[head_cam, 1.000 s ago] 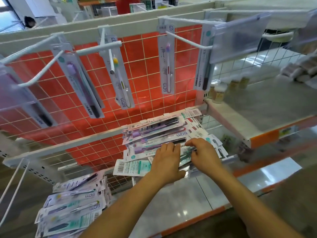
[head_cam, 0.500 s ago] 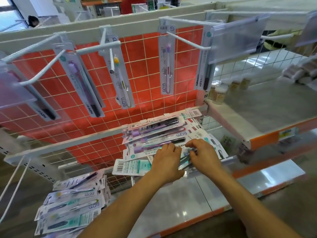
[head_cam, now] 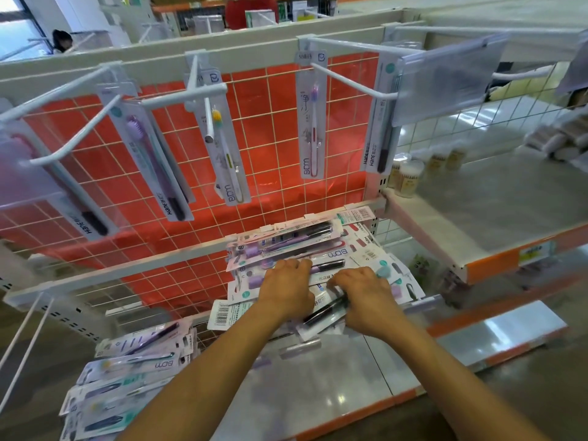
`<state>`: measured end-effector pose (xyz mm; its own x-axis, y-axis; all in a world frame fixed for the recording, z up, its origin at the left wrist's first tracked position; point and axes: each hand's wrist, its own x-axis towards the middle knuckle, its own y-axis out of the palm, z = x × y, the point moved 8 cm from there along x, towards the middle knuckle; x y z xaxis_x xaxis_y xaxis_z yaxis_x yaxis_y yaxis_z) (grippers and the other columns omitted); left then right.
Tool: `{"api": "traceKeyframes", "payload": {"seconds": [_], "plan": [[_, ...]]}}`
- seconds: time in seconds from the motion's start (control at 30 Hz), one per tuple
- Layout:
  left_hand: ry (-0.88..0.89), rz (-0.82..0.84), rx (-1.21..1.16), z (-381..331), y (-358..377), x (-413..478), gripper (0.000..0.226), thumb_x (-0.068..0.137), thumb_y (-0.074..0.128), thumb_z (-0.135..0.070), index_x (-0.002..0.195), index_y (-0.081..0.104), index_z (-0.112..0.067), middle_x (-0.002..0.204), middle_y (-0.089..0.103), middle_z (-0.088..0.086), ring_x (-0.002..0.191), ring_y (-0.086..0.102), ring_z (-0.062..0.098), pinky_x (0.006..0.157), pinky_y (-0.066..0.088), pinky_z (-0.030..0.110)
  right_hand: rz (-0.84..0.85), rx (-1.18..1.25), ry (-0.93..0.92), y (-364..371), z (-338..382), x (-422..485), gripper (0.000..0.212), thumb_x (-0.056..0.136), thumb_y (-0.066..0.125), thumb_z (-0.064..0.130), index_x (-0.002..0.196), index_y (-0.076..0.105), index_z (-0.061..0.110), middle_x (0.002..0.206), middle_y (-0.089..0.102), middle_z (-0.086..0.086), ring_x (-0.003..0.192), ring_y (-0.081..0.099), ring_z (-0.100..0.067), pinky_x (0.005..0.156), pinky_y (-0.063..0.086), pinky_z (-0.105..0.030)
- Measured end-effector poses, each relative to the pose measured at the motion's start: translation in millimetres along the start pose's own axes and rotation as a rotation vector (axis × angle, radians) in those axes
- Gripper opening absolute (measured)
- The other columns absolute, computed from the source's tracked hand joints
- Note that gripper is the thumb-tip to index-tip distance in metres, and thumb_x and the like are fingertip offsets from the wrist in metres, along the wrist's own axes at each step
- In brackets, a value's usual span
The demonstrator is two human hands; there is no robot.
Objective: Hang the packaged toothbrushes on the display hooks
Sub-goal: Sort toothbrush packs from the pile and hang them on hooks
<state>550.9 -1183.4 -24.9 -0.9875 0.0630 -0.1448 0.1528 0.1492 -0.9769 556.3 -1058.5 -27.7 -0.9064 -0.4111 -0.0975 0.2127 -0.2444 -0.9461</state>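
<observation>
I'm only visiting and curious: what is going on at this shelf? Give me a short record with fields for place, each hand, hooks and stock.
Place: shop display, red grid panel with white hooks
Left hand: rests on the middle pile of packs, fingers bent; grip unclear
Right hand: fingers curled on a dark-handled pack
Hooks: several hold packs, such as the hung pack
Other stock: second pile at lower left; small bottles on the right-side shelf
</observation>
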Motion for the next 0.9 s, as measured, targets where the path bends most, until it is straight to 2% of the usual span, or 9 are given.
{"api": "traceKeyframes", "payload": {"seconds": [0.1, 0.47, 0.6, 0.7, 0.77, 0.83, 0.9], "plan": [[-0.003, -0.008, -0.002, 3, 2, 2, 0.055, 0.088, 0.055, -0.025, 0.14, 0.038, -0.019, 0.14, 0.047, 0.007, 0.127, 0.042, 0.028, 0.104, 0.04, 0.041, 0.017, -0.073, -0.055, 5, 5, -1, 0.054, 0.082, 0.062, 0.018, 0.131, 0.047, 0.034, 0.139, 0.042, 0.012, 0.126, 0.033, -0.019, 0.101, 0.033, -0.041], [0.056, -0.109, -0.04, 6, -5, 5, 0.047, 0.093, 0.053, -0.021, 0.14, 0.042, -0.017, 0.138, 0.049, 0.008, 0.124, 0.045, 0.026, 0.101, 0.041, 0.038, -0.111, -0.123, -0.146, -5, 15, 2, 0.049, 0.081, 0.066, 0.025, 0.126, 0.048, 0.034, 0.133, 0.044, 0.011, 0.124, 0.033, -0.017, 0.099, 0.031, -0.036], [0.1, -0.214, -0.241, -2, -23, 1, 0.035, 0.1, 0.044, -0.027, 0.132, 0.054, -0.017, 0.13, 0.059, 0.004, 0.119, 0.052, 0.023, 0.097, 0.045, 0.037, -0.238, -0.091, -0.178, -20, 23, 1, 0.054, 0.075, 0.067, 0.013, 0.124, 0.053, 0.029, 0.13, 0.048, 0.008, 0.127, 0.036, -0.021, 0.1, 0.027, -0.037], [0.104, -0.181, -0.413, -5, -26, -1, 0.033, 0.103, 0.038, -0.023, 0.129, 0.057, -0.017, 0.119, 0.067, 0.007, 0.108, 0.061, 0.027, 0.09, 0.049, 0.04, -0.394, -0.023, -0.232, -34, 31, 2, 0.059, 0.054, 0.077, -0.001, 0.107, 0.065, 0.021, 0.114, 0.061, 0.003, 0.113, 0.053, -0.028, 0.088, 0.039, -0.042], [0.047, -0.159, -0.573, -1, -26, -3, 0.033, 0.104, 0.037, -0.022, 0.13, 0.057, -0.018, 0.122, 0.066, 0.005, 0.11, 0.059, 0.023, 0.094, 0.046, 0.035, -0.445, 0.005, -0.238, -39, 31, 5, 0.066, 0.042, 0.083, -0.002, 0.103, 0.067, 0.02, 0.109, 0.064, 0.003, 0.109, 0.055, -0.027, 0.081, 0.044, -0.042], [-0.019, -0.152, -0.749, 5, -26, -4, 0.03, 0.101, 0.042, -0.021, 0.125, 0.06, -0.021, 0.117, 0.066, 0.001, 0.107, 0.059, 0.018, 0.09, 0.045, 0.029, -0.435, 0.03, -0.236, -40, 32, 8, 0.076, 0.037, 0.087, 0.001, 0.107, 0.067, 0.021, 0.113, 0.065, 0.001, 0.111, 0.053, -0.027, 0.082, 0.045, -0.044], [-0.052, -0.146, -0.834, 7, -25, -7, 0.026, 0.097, 0.051, -0.023, 0.121, 0.062, -0.024, 0.106, 0.067, -0.003, 0.095, 0.062, 0.014, 0.082, 0.048, 0.028, -0.429, 0.059, -0.219, -39, 31, 11, 0.079, 0.04, 0.088, 0.001, 0.113, 0.065, 0.02, 0.121, 0.063, -0.002, 0.119, 0.052, -0.03, 0.088, 0.046, -0.049]]}}
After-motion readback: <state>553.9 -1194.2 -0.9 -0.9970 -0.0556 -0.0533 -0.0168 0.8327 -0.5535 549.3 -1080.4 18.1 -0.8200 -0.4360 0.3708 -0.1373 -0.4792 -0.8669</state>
